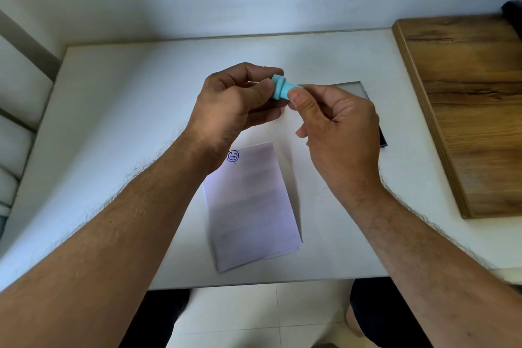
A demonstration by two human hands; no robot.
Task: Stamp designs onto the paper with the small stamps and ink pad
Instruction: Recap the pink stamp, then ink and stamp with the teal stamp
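Small stamp (282, 89): light blue, flanged at one end, held in the air above the desk (113, 110), lying roughly sideways between both hands. Left hand (234, 102): fingers curled, thumb and fingertips pinching the wider flanged end. Right hand (336, 121): thumb and forefinger pinching the narrower end, remaining fingers loosely curled. Paper (248, 206): pale folded sheet, flat on the desk below the hands, near the front edge. Stamped mark (233, 156): one round blue smiling face at the sheet's far left corner. Flat grey rectangular item (356, 87): on the desk behind the right hand, largely hidden; whether it is the ink pad cannot be told. Wooden board (466, 110): at the desk's right side.
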